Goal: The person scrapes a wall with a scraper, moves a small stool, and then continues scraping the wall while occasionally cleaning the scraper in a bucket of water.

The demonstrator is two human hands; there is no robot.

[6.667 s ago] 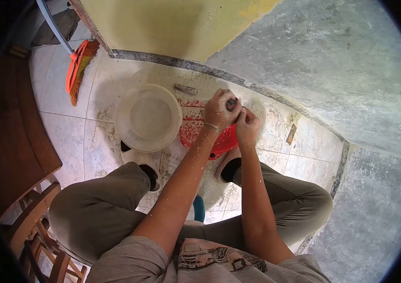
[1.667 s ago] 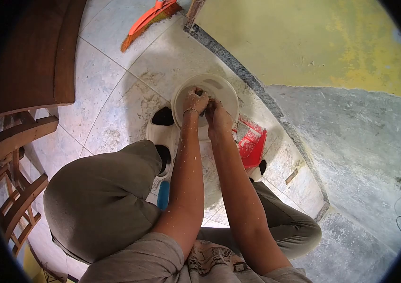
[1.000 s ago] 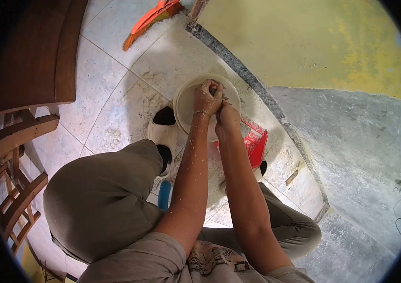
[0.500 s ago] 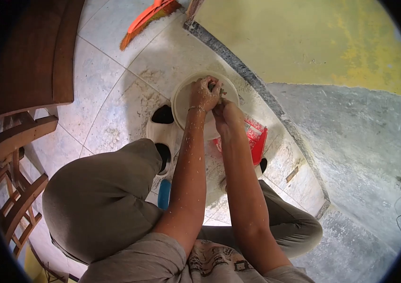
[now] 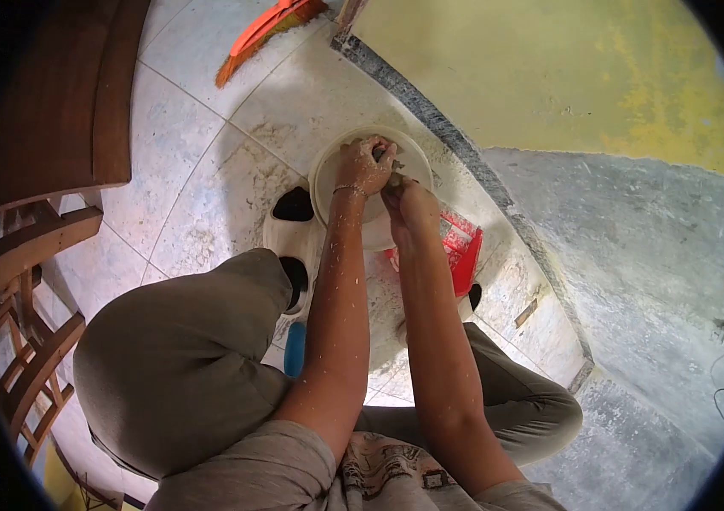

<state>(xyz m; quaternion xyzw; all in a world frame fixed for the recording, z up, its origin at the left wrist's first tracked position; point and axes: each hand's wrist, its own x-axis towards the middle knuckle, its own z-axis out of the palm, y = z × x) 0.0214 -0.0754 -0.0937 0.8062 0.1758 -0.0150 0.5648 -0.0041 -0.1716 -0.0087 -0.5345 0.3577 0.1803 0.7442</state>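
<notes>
Filling the right side, wall: dull yellow above, bare grey below, a dark strip along its foot.
Floor: pale tiles, smeared and dusted with whitish dirt.
Trousers: grey-brown, the knees spread to either side of the arms.
Dark furniture: brown wood at the upper left, slatted woodwork below it.
Tub: round, pale, on the floor near the wall's foot, both hands over it.
Broom: orange head and bristles, at the top, well apart from the tub.
Dustpan: red, flecked with white, just beside the tub, partly behind the right forearm.
Left hand: fingers curled round a dark piece, a band at the wrist.
Right hand: fingertips close against the left hand; what they grip, I cannot tell.
Blue object: beside the left forearm, partly hidden.
Wooden scrap: flat on the floor, right of the dustpan.
Dark piece: over the tub, mostly covered by the left fingers.
</notes>
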